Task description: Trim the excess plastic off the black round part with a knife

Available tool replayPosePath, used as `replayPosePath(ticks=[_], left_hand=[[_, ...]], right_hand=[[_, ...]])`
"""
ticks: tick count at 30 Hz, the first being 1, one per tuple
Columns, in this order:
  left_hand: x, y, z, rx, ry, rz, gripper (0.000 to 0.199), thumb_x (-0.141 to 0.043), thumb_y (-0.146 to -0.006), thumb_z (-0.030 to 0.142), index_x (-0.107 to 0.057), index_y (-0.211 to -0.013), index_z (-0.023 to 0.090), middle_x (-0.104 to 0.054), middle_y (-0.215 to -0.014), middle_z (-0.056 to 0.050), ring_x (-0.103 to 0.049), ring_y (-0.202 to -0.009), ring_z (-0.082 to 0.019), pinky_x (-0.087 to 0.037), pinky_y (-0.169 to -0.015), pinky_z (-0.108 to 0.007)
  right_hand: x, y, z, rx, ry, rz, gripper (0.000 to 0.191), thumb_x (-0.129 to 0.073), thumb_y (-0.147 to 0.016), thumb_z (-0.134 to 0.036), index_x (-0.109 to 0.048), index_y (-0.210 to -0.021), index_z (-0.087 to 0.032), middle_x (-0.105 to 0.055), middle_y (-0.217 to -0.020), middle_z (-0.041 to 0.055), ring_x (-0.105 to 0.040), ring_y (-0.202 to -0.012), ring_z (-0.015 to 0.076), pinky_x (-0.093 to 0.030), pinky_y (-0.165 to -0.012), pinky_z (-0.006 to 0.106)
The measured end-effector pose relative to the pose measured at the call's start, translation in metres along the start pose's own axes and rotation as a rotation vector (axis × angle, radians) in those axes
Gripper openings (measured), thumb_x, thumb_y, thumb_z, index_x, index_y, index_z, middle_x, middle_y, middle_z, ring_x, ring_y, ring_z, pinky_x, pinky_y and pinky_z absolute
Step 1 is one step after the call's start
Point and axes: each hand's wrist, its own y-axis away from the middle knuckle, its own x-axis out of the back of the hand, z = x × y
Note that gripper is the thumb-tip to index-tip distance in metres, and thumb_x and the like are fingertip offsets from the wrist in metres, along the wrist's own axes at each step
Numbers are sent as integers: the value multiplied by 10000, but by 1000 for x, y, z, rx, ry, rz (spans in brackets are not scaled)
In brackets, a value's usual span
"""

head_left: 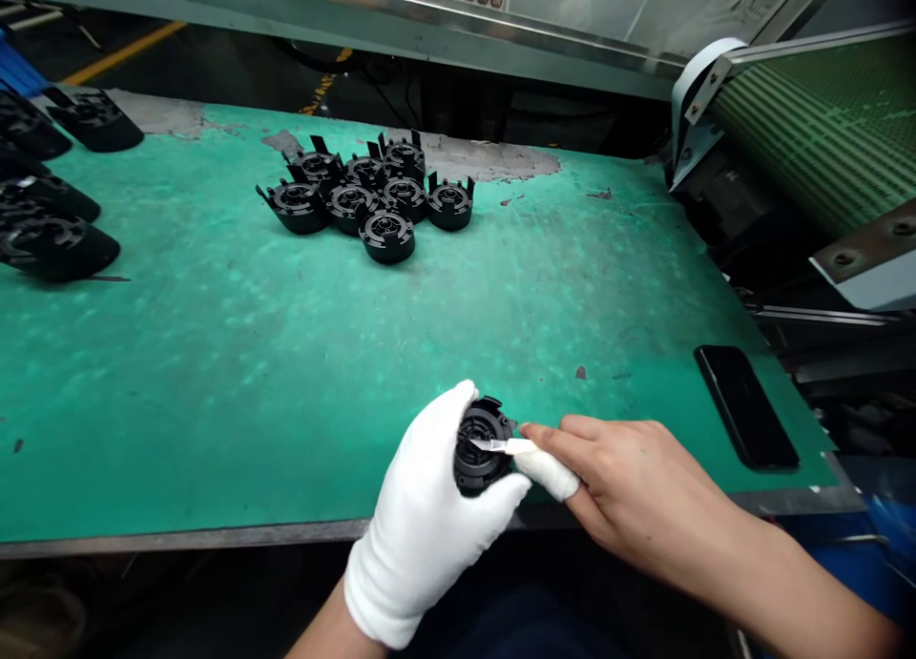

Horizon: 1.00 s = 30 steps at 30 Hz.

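My left hand (429,516), in a white glove, is closed around a round black plastic part (481,468) near the front edge of the table. The part's ringed inner face is turned up toward me. My right hand (608,468) is bare except for a white covering on the thumb. It grips a small knife (493,445) with a pale handle and a thin blade. The blade's tip lies over the middle of the black part; whether it touches the surface I cannot tell.
A cluster of similar black parts (386,235) stands on the green table (236,382), with more (53,244) at the far left. A black phone (745,406) lies at the right. Beyond it rises a green conveyor belt (822,115), and a metal ledge (429,25) runs along the back.
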Motion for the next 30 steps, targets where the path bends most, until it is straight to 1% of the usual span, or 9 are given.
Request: replayPosePath(ticks=[5, 10, 13, 16, 19, 21, 23, 27, 30], left_hand=[[-1, 1, -2, -26, 6, 20, 724, -699, -832, 364, -384, -1464, 206, -576, -1387, -109, -563, -1312, -257, -499, -1128, -457], [-1, 2, -4, -67, -13, 28, 788, -752, -800, 419, -387, -1461, 195, -574, -1390, -127, -561, -1311, -273, -500, -1126, -474], [-1, 2, -6, -63, -18, 23, 792, -751, -803, 424, -383, -1465, 193, -568, -1399, -131, -553, -1322, -275, -497, -1130, -474], [-1, 3, -7, -79, -16, 30, 805, -752, -800, 425, -379, -1471, 185, -567, -1401, -135, -550, -1328, -277, -494, -1133, -471], [-2, 3, -8, -82, -2, 39, 794, -742, -808, 407, -379, -1476, 180, -572, -1398, -132, -551, -1330, -271, -487, -1144, -461], [-2, 3, -8, -71, 0, 34, 780, -734, -814, 399, -384, -1475, 180, -578, -1390, -127, -554, -1328, -265, -488, -1145, -453], [-2, 4, -8, -72, -6, 33, 771, -729, -818, 400, -388, -1473, 178, -580, -1388, -126, -557, -1324, -262, -492, -1141, -449], [-2, 4, -6, -73, -26, 35, 759, -723, -829, 402, -389, -1472, 175, -573, -1399, -127, -552, -1329, -256, -486, -1146, -440], [-1, 3, -5, -81, -34, 23, 773, -729, -829, 431, -386, -1471, 172, -568, -1401, -129, -544, -1335, -253, -481, -1152, -432]], right_hand=[[2, -2, -1, -17, 14, -33, 496, -523, -911, -165, -582, -1373, -334, -679, -906, -14, -679, -750, 218, -342, -602, 339], [1, -10, 4, -63, 17, -17, 479, -490, -918, -176, -588, -1369, -308, -702, -959, 19, -698, -800, 260, -389, -622, 348], [-1, -7, 8, -34, -161, 5, 444, -447, -936, -159, -593, -1324, -316, -723, -1015, 14, -700, -894, 251, -432, -699, 347], [-3, -2, 6, -40, -403, -53, 385, -433, -926, -111, -583, -1222, -305, -720, -948, -23, -678, -818, 199, -419, -677, 314], [-7, 2, 0, -62, -521, -99, 253, -428, -961, -117, -566, -1101, -275, -685, -919, -27, -639, -802, 181, -411, -687, 307], [-12, 4, -4, -61, -560, -93, 189, -424, -983, -128, -554, -1026, -258, -671, -960, -16, -625, -850, 180, -422, -737, 310], [-18, 5, -6, -63, -571, -87, 170, -416, -991, -132, -543, -984, -244, -661, -955, -6, -614, -844, 181, -428, -754, 317], [-28, 5, -5, -52, -567, -97, 196, -400, -986, -120, -560, -1010, -231, -654, -930, 6, -609, -822, 192, -432, -741, 327], [-29, 3, -4, -12, -555, -117, 226, -419, -935, -70, -570, -1019, -216, -662, -939, 20, -620, -831, 203, -435, -736, 330]])
